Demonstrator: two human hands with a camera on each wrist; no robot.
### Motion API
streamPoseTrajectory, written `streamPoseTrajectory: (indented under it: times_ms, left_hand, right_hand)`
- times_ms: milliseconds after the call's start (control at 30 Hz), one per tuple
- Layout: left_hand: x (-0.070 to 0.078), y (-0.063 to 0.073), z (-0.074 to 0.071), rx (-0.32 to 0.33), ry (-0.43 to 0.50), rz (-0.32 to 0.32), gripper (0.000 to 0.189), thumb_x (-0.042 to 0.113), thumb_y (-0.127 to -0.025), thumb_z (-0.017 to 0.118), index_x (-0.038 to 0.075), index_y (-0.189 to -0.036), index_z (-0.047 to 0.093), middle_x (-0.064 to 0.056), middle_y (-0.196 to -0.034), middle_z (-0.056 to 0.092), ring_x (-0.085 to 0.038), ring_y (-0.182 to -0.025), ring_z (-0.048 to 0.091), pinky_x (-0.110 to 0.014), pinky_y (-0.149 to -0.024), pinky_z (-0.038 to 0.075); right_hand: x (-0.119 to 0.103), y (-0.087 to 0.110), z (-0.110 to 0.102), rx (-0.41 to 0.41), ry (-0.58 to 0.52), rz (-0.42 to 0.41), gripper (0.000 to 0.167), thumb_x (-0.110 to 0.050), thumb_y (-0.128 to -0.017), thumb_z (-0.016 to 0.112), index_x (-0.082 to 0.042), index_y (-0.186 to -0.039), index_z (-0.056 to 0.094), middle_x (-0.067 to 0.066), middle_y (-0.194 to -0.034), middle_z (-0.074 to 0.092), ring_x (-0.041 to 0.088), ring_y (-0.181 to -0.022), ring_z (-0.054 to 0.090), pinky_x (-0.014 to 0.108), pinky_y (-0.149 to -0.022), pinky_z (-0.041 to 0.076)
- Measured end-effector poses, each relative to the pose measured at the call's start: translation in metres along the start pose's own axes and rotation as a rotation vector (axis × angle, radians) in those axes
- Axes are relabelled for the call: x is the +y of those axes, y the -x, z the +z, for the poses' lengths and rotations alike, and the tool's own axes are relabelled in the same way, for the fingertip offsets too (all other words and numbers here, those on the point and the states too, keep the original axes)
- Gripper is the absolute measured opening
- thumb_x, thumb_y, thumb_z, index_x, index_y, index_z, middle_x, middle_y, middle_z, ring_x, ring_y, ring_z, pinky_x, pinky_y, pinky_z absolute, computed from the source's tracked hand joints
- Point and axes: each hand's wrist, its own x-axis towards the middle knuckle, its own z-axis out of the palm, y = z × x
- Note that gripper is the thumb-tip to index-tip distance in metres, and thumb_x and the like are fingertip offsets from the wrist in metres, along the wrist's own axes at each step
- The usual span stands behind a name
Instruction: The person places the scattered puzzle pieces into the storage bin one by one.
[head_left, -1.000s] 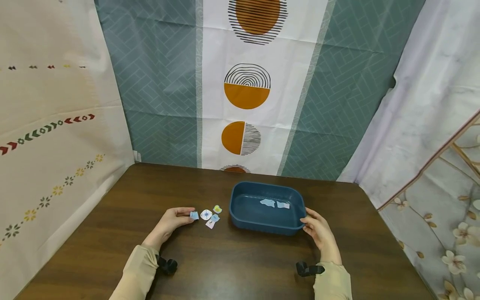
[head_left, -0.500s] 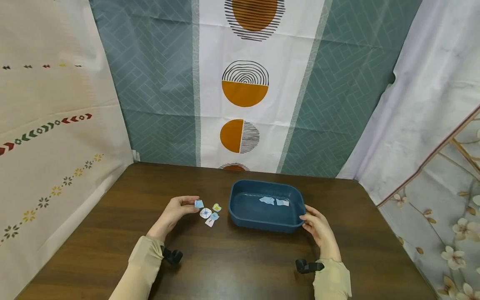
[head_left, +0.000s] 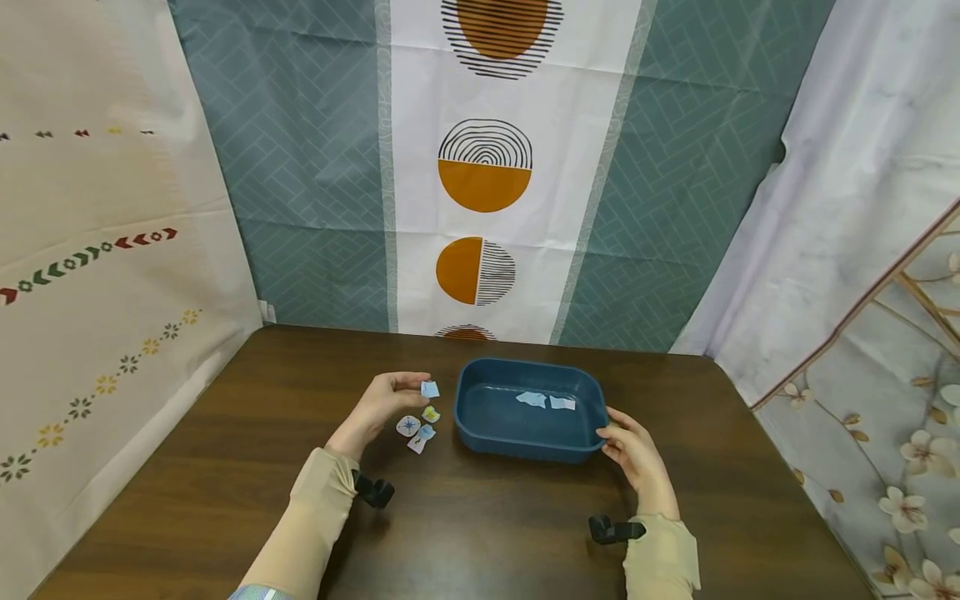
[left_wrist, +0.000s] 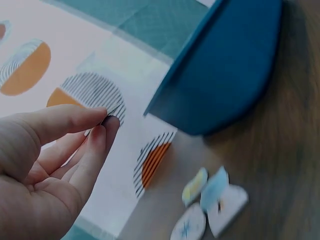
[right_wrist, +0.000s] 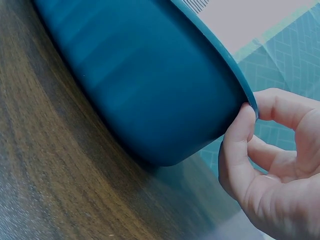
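Between thumb and fingertips my left hand point(head_left: 382, 408) pinches a small light-blue sticker point(head_left: 429, 389), raised left of a dark blue plastic bin point(head_left: 525, 450). In the left wrist view that sticker is edge-on and mostly hidden by the left hand point(left_wrist: 65, 160). My right hand point(head_left: 633, 454) grips the bin's right rim; the right wrist view shows the thumb outside the wall point(right_wrist: 165, 100) and a finger over the edge. Beneath the left hand lie a round compass sticker point(head_left: 408, 426), a yellow-green one point(head_left: 431, 414) and a blue-and-white cluster point(head_left: 422, 438), perhaps two overlapping pieces.
Two light-blue pieces, one ragged point(head_left: 532, 400) and one more squared point(head_left: 562, 403), lie on the bin's floor. A brown wooden table point(head_left: 480, 525) carries everything. Patterned cloths hang behind point(head_left: 322, 167) and along both sides.
My left hand has lifted the light-blue sticker from beside the compass sticker and carried it away from me and rightward, toward the bin. The right hand keeps its hold on the rim.
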Motion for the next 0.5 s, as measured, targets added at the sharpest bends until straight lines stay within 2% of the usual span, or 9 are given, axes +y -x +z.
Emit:
streamPoseTrajectory:
  times_ms: [167, 300, 500]
  left_hand:
    - [0.012, -0.013, 0.018, -0.035, 0.011, 0.006, 0.045, 0.003, -0.086, 0.07, -0.005, -0.129, 0.06, -0.023, -0.124, 0.063, -0.018, -0.101, 0.064, -0.028, -0.086, 0.053]
    - [0.021, -0.024, 0.034, -0.069, 0.018, 0.014, 0.045, 0.002, -0.087, 0.069, -0.007, -0.13, 0.059, -0.024, -0.126, 0.063, -0.024, -0.107, 0.065, -0.034, -0.092, 0.054]
    - [0.033, -0.039, 0.058, -0.094, 0.007, 0.007, 0.043, 0.0, -0.088, 0.067, -0.006, -0.13, 0.058, -0.023, -0.132, 0.059, -0.034, -0.122, 0.056, -0.041, -0.099, 0.05]
  right_hand:
    - [-0.001, 0.0, 0.001, 0.008, -0.009, -0.003, 0.063, 0.002, -0.091, 0.054, 0.005, -0.149, 0.029, -0.008, -0.085, 0.059, 0.003, -0.065, 0.053, 0.017, -0.065, 0.048]
    - [-0.002, 0.0, 0.001, 0.011, -0.01, 0.0, 0.063, 0.002, -0.091, 0.053, 0.005, -0.149, 0.029, -0.01, -0.084, 0.058, 0.002, -0.065, 0.053, 0.016, -0.065, 0.048]
    - [-0.002, 0.001, 0.001, 0.004, -0.007, -0.002, 0.064, 0.002, -0.091, 0.053, 0.005, -0.15, 0.028, -0.011, -0.084, 0.058, 0.002, -0.065, 0.052, 0.016, -0.065, 0.047]
